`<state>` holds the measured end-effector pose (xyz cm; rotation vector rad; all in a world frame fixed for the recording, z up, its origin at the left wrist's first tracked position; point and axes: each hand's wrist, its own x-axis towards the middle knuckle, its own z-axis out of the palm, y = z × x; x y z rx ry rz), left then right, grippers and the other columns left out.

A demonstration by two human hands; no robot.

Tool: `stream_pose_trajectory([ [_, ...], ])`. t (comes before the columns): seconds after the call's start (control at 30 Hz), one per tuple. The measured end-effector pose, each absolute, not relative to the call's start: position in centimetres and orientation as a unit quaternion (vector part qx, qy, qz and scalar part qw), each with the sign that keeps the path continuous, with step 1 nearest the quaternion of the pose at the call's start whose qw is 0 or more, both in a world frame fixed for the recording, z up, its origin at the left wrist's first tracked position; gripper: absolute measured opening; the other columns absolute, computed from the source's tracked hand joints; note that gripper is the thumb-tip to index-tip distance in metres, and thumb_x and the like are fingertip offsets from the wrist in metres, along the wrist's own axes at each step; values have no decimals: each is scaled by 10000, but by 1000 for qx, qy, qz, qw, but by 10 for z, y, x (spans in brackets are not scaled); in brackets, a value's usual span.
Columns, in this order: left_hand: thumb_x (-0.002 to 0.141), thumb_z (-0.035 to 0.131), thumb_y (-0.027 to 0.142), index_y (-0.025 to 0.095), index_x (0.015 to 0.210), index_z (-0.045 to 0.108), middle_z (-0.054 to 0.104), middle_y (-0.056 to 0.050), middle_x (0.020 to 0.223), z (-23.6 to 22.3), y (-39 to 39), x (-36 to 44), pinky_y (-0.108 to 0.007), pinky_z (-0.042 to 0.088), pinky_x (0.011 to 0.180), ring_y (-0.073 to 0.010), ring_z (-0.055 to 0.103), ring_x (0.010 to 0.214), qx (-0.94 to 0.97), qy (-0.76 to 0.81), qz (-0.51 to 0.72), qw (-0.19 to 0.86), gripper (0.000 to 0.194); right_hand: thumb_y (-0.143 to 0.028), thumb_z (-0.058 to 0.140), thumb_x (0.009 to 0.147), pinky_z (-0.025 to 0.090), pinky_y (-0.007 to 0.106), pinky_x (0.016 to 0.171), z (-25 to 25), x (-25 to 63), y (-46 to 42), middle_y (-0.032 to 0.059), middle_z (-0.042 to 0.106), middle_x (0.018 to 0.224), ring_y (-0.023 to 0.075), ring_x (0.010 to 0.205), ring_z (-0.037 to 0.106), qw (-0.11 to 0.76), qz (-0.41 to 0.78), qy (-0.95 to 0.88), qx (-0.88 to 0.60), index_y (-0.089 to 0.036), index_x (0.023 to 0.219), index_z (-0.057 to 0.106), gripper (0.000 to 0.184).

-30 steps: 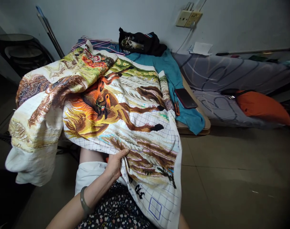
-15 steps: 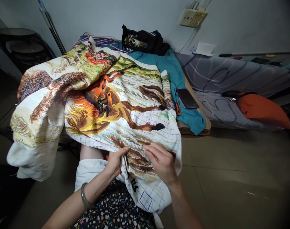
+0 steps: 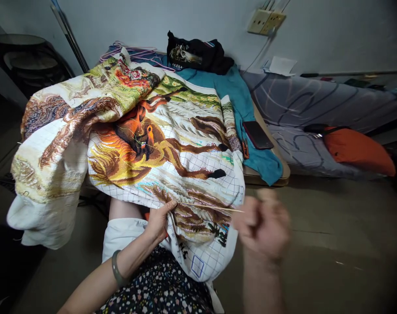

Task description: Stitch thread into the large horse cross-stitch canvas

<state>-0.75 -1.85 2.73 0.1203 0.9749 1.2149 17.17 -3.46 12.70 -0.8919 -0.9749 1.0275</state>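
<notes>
A large cross-stitch cloth (image 3: 198, 174) with horses worked on a printed grid spreads over my lap and the low bed. My left hand (image 3: 159, 221) is closed on its near edge, thumb on top and fingers underneath. From close to that thumb a pale thread (image 3: 214, 207) runs taut to my right hand (image 3: 263, 224), which is off the cloth's right side, blurred by motion, with fingers closed on the thread. Whether it also pinches a needle I cannot make out. Loose threads (image 3: 141, 141) lie on the dark stitched patch mid-cloth.
A phone (image 3: 257, 134) and small orange-handled snips (image 3: 245, 149) lie on teal fabric (image 3: 266, 170) to the right. Behind are a black bag (image 3: 198, 56) and pink hangers (image 3: 133, 53). An orange bag (image 3: 358, 150) rests on the covered seat at far right.
My right hand has moved from over the cloth out to the right, drawing the thread into a long straight line. My left hand keeps its hold on the edge.
</notes>
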Motion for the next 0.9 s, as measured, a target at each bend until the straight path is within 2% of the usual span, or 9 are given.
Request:
stream_pose_trajectory([
  [0.07, 541, 784, 168, 125, 1005, 609, 700, -86, 888, 26, -18, -7, -409, 434, 923, -268, 599, 1014, 57, 452, 551, 699, 497, -284, 596, 832, 487, 239, 519, 154, 201, -41, -122, 334, 442, 31, 287, 182, 773, 348, -395, -353, -235, 812, 547, 73],
  [0.1, 541, 784, 172, 124, 995, 611, 700, -88, 889, 26, -18, -7, -409, 430, 928, -271, 592, 1031, 60, 454, 552, 697, 488, -269, 649, 788, 513, 267, 614, 163, 210, -43, -123, 324, 435, 32, 304, 158, 798, 294, -396, -347, -237, 748, 556, 106],
  [0.2, 543, 783, 191, 128, 976, 613, 699, -88, 880, 28, -18, -6, -415, 436, 916, -278, 591, 1032, 66, 448, 550, 701, 470, -283, 672, 757, 497, 368, 805, 165, 209, -42, -86, 453, 492, 64, 374, 294, 797, 199, -419, -388, -231, 675, 548, 157],
  [0.27, 539, 786, 205, 127, 958, 617, 700, -88, 850, 31, -18, -5, -417, 449, 890, -282, 606, 995, 64, 447, 543, 708, 459, -281, 609, 805, 502, 376, 750, 144, 188, -41, -58, 516, 539, 91, 442, 419, 745, 251, -431, -444, -210, 735, 534, 125],
  [0.3, 535, 788, 212, 124, 943, 621, 700, -89, 830, 32, -18, -5, -414, 457, 873, -283, 615, 970, 62, 448, 538, 712, 450, -270, 573, 830, 506, 333, 664, 129, 174, -40, -53, 524, 543, 96, 457, 451, 701, 309, -437, -472, -200, 777, 519, 103],
  [0.4, 531, 789, 224, 119, 906, 628, 696, -79, 791, 35, -18, -5, -387, 478, 810, -266, 638, 869, 67, 449, 532, 714, 422, -311, 490, 884, 363, 182, 404, 84, 135, -43, -55, 499, 518, 81, 417, 427, 527, 493, -443, -532, -188, 846, 473, 130],
  [0.5, 539, 782, 217, 118, 874, 628, 682, -54, 755, 37, -17, -6, -341, 491, 719, -213, 637, 725, 81, 455, 538, 705, 382, -340, 470, 882, 317, 163, 376, 56, 111, -45, -51, 492, 529, 66, 401, 397, 428, 532, -459, -569, -168, 906, 500, 177],
  [0.67, 553, 777, 220, 118, 798, 618, 645, -18, 658, 35, -18, -6, -300, 479, 608, -155, 587, 577, 76, 459, 523, 714, 310, -310, 471, 865, 346, 179, 391, 48, 103, -44, -16, 543, 548, 74, 403, 430, 402, 475, -493, -608, -132, 965, 597, 240],
  [0.9, 557, 777, 215, 114, 756, 622, 646, -18, 656, 33, -18, -5, -301, 484, 659, -147, 593, 596, 81, 465, 528, 707, 272, -302, 491, 843, 347, 177, 378, 47, 102, -43, -18, 544, 526, 73, 378, 426, 399, 464, -491, -620, -129, 932, 634, 242],
])
